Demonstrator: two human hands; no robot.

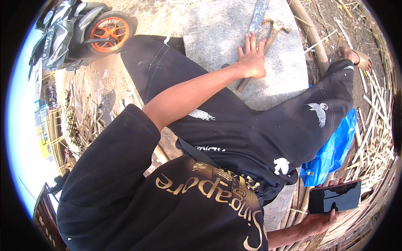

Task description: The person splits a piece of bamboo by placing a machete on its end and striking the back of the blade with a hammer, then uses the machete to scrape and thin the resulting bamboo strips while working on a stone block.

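My left hand (253,58) lies palm down with its fingers spread on a grey board (205,37) between my legs. Its fingertips reach the lower end of a flat blue-grey strip (259,14) that looks like metal. A thin brown stick (268,41) passes beneath the hand, so part of it is hidden. At lower right, my right hand (320,221) grips a smartphone (335,197) with a dark, reflecting screen, the thumb over its lower edge and fingertips showing at the upper edge.
A parked motorcycle (63,35) with an orange-rimmed wheel stands at upper left. Blue plastic sheeting (328,154) lies by my right leg. Split bamboo pieces (370,138) litter the ground at right, and a bamboo pole (312,35) runs beside the board. My sandalled foot (358,58) rests at upper right.
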